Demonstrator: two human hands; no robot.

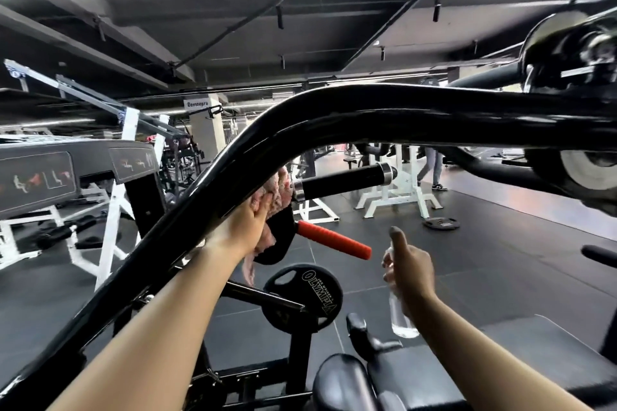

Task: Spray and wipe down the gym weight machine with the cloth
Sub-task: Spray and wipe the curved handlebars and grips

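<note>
Cloth [272,192], pink, frame centre, pressed against black curved machine bar [334,117] | left hand [248,227] fingers laid over cloth, holding it to bar | right hand [409,272] lower right of centre, wrapped round clear spray bottle [400,314], thumb up | red handle [334,240] between hands

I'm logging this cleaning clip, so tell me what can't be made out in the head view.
- Spray bottle: nozzle hidden by the right hand gripping it; liquid level unclear.
- Pink cloth: partly hidden by the left hand and the black machine arm.
- Machine pivot, right edge: blurred, cut off.
- Diagram labels on the left machine: too blurred to read.
</note>
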